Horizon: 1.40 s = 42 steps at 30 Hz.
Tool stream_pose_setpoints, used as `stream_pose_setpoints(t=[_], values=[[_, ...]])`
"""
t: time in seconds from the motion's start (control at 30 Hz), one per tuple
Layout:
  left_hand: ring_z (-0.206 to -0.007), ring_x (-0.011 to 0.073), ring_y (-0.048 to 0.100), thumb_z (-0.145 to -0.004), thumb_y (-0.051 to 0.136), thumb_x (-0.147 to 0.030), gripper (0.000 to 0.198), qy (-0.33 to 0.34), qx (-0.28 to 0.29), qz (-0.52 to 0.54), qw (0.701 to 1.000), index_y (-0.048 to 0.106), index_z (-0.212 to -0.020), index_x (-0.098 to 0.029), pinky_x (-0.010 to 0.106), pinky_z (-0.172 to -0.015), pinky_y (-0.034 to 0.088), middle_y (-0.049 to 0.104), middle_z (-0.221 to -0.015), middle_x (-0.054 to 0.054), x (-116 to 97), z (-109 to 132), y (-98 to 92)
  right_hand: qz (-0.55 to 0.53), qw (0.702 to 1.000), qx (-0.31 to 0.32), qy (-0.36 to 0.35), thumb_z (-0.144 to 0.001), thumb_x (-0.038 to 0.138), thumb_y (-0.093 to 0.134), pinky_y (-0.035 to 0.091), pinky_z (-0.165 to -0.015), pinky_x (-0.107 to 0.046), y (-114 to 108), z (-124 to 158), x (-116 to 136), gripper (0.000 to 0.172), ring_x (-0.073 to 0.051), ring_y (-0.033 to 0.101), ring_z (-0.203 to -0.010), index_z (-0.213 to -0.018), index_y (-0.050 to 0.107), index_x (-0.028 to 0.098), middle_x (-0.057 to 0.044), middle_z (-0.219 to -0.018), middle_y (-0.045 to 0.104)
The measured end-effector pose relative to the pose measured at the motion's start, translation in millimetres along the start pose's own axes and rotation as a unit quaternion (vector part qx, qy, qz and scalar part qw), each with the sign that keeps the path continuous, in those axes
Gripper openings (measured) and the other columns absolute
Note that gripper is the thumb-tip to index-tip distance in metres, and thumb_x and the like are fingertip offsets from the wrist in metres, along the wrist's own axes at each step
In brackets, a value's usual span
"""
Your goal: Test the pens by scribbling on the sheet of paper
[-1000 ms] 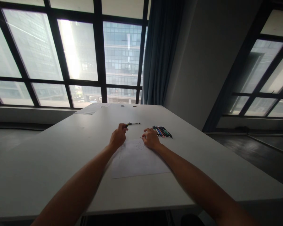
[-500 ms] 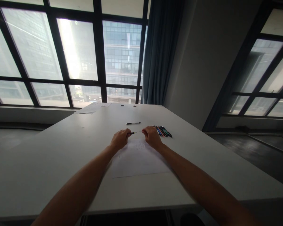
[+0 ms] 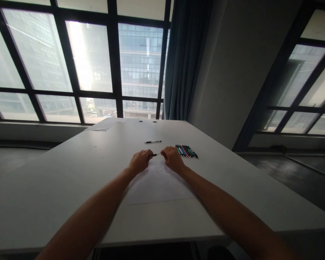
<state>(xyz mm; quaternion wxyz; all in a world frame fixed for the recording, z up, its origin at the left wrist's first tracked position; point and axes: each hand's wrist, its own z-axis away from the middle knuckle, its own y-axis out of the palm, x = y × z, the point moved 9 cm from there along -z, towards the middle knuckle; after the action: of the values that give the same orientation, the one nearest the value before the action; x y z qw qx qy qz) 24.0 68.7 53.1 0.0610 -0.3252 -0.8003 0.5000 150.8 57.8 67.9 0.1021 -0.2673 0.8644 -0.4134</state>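
Observation:
My left hand pinches a dark pen barrel that points to the right. My right hand is closed on a thin, light pen part, perhaps a refill; it is too small to make out fully. The tip of that part meets the barrel's end, or nearly so. Under both hands lies a white sheet of paper with faint marks near its top. Just beyond the hands rests a black and white pen. Several pens in dark, green, blue and orange lie side by side right of my right hand.
The white table stretches away toward the windows. More paper sheets lie at its far left, and two dark round spots mark the far end. A blue curtain hangs behind.
My hands have come closer together. The gap between the barrel and the thin part has closed or nearly closed. The lying pens and the paper have stayed put.

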Motion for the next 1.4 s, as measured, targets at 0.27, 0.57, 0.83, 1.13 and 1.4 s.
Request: stream_pose_setpoints(t=[0.27,0.57,0.83,1.13,1.4], values=[[-0.088,0.019,0.064,-0.092,0.046,-0.025,0.017,0.004,0.006,-0.002,1.0,0.057,-0.105,-0.023,0.029,-0.077,0.048,0.07,-0.098,0.004,2.4,0.3,3.9,0.021,0.999,0.007,-0.039,-0.09,0.01,0.045,0.033,-0.083,-0.033,-1.0,-0.5,8.0,0.019,-0.02,0.052,-0.085,-0.086,0.063,0.015,-0.007,-0.087,0.063],[-0.086,0.0185,0.064,-0.091,0.044,-0.02,0.022,0.016,0.017,0.028,0.999,0.057,-0.107,-0.024,0.029,-0.077,0.049,0.07,-0.097,0.004,0.2,-0.1,6.8,-0.014,0.999,0.011,-0.033,-0.089,0.008,0.045,0.036,-0.082,-0.032,-4.7,-0.4,3.0,0.019,-0.02,0.053,-0.087,-0.088,0.062,0.016,-0.008,-0.088,0.063],[-0.086,0.0185,0.065,-0.091,0.044,-0.022,0.021,0.012,0.014,0.029,0.999,0.057,-0.107,-0.024,0.028,-0.075,0.048,0.07,-0.098,0.004,1.1,-0.5,6.1,-0.037,0.999,0.0,-0.03,-0.091,0.012,0.046,0.037,-0.082,-0.032,-3.1,1.0,2.6,0.016,-0.019,0.054,-0.088,-0.089,0.061,0.016,-0.007,-0.089,0.064],[-0.084,0.0179,0.065,-0.09,0.044,-0.02,0.021,0.035,0.024,0.051,0.998,0.056,-0.107,-0.023,0.029,-0.076,0.049,0.07,-0.094,0.004,-4.6,-0.6,9.1,-0.078,0.996,-0.014,-0.035,-0.089,0.011,0.051,0.041,-0.084,-0.033,-2.7,2.6,8.9,0.012,-0.019,0.058,-0.09,-0.091,0.06,0.017,-0.006,-0.089,0.065],[-0.085,0.0192,0.065,-0.091,0.044,-0.021,0.019,0.028,0.016,0.044,0.998,0.055,-0.107,-0.022,0.029,-0.074,0.049,0.07,-0.097,0.004,0.9,-1.3,11.9,-0.183,0.981,-0.042,0.051,-0.084,0.013,0.054,0.046,-0.09,-0.035,1.0,3.2,-35.0,0.041,-0.018,0.062,-0.096,-0.124,0.054,0.018,-0.008,-0.114,0.065]])
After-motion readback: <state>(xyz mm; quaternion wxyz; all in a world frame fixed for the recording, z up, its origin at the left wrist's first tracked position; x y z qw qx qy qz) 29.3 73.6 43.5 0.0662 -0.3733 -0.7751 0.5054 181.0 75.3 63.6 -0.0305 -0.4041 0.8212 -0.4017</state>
